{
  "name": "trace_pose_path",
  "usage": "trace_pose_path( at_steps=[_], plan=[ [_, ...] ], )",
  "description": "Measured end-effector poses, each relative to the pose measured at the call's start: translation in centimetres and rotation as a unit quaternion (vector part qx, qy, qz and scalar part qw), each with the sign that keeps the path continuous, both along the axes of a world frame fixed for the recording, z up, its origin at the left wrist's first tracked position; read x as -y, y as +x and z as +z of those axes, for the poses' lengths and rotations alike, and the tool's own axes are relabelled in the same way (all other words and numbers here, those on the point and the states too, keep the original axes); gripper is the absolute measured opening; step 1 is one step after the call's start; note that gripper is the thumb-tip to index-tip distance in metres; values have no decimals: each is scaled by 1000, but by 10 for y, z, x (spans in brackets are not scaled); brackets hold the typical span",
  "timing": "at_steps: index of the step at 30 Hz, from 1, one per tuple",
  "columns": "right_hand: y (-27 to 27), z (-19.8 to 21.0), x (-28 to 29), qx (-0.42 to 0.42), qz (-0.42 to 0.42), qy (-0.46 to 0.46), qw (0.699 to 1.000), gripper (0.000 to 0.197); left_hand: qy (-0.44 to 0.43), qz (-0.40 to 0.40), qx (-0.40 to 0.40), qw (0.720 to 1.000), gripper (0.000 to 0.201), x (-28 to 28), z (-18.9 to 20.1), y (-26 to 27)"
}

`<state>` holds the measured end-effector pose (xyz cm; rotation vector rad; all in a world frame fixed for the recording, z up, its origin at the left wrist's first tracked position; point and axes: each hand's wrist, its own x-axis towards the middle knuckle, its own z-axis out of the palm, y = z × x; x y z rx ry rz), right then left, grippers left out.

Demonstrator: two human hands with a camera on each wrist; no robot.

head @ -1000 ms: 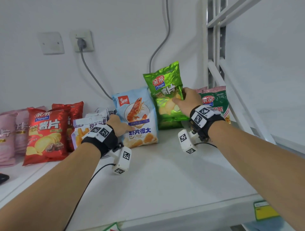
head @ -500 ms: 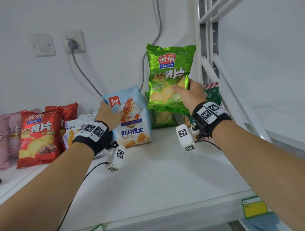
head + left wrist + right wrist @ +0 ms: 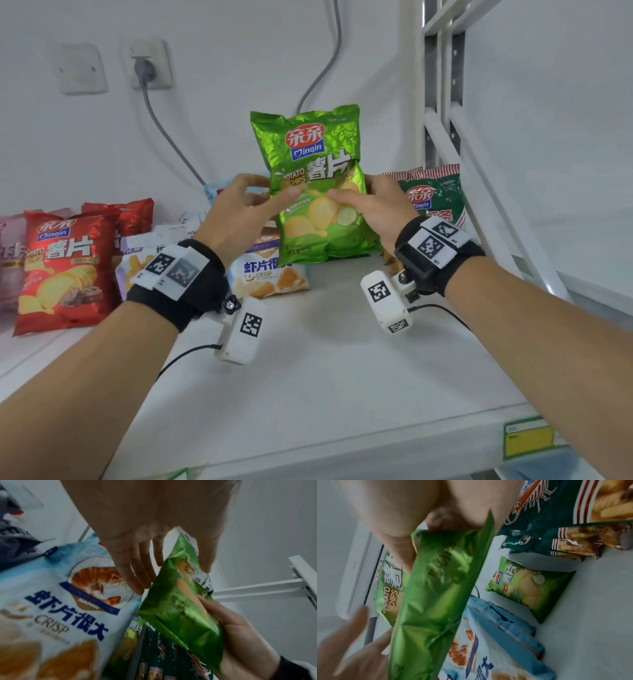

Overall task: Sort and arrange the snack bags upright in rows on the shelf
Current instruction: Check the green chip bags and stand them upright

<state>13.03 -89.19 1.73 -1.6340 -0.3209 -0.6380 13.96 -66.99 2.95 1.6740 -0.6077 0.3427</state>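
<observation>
Nearest the camera, both forearms reach forward over the white shelf (image 3: 325, 394), each wrist wrapped in a black band with printed markers and a small white camera block hanging beneath. The left forearm enters from 7 o'clock, the right from 4 o'clock, and they converge toward the middle of the head view.

The right hand (image 3: 373, 209) grips the green chip bag (image 3: 318, 192) at its right edge, thumb laid across the front and fingers curled behind; the right wrist view shows the palm wrapped round the bag's side. The left hand (image 3: 239, 212) meets the bag's left edge, thumb tip on the front, fingers spread loosely behind; in the left wrist view those fingers (image 3: 135, 569) reach to the back of the bag, though whether they press it I cannot tell. The bag is upright, face toward the camera, lifted above the shelf.

Behind it, at 12 o'clock, stands a pale blue prawn crisp bag (image 3: 270, 274), partly hidden. A dark green bag (image 3: 435, 195) stands at 2 o'clock by the shelf upright. A second green chip bag (image 3: 530, 588) rests against the back wall. At 9 o'clock a red chip bag (image 3: 61, 267) stands upright, with a white bag (image 3: 140, 257) between it and the blue one.
</observation>
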Motion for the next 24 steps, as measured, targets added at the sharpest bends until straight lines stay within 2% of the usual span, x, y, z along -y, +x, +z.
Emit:
trace_pose_path(
  at_steps=[5, 10, 12, 14, 15, 17, 19, 22, 24],
  plan=[
    [-13, -4, -11, -22, 61, 39, 997, 12, -15, -44, -25, 999, 34, -1, -15, 9],
    [-18, -10, -12, -79, 112, 49, 989, 38, -35, -48, -38, 998, 34, -11, -19, 14],
    [-19, -11, -14, -77, 112, 51, 990, 38, -49, -48, -41, 997, 32, -11, -20, 12],
    [-18, -11, -15, -59, 89, 46, 993, 28, -61, -29, -34, 997, 28, -9, -20, 9],
    [-18, -11, -15, -50, 71, 41, 995, 25, -50, 6, -19, 999, 31, -9, -19, 8],
    [-16, -9, -15, -33, 27, 28, 999, 33, -5, 107, 32, 994, 44, -10, -17, 6],
    [-13, -8, -14, -10, -14, 11, 1000, 40, 13, 156, 90, 984, 45, -10, -13, 2],
    [-11, -7, -13, 14, -22, -7, 1000, 29, 1, 106, 98, 989, 35, -6, -8, -5],
    [-10, -8, -15, 22, -3, -12, 1000, 27, 11, 60, 66, 996, 54, 0, -9, -11]
  ],
)
